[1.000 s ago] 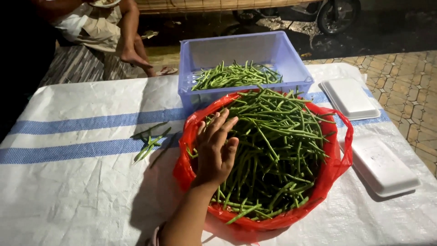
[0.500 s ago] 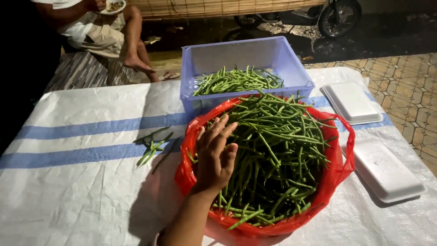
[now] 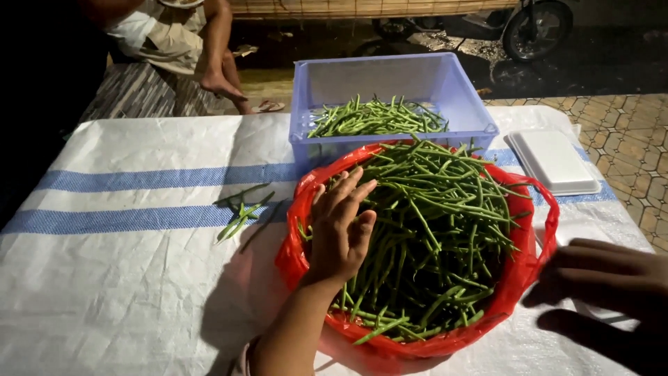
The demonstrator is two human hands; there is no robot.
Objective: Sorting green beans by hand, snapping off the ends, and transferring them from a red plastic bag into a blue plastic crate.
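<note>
Left hand (image 3: pixel 341 226): fingers spread, flat on green beans (image 3: pixel 431 230).
Right hand (image 3: pixel 609 289): fingers loosely extended, beside the red bag (image 3: pixel 536 257).
Beans: heaped in the bag, before the blue tub (image 3: pixel 327 80).
White tray (image 3: pixel 553 160): right.

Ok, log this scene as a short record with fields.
left hand: flat on the green beans, fingers spread
right hand: beside the red bag, holding nothing
red bag: open, heaped with green beans
blue crate: behind the bag, thin layer of beans
loose beans: on the striped cloth
white tray: far right
</note>
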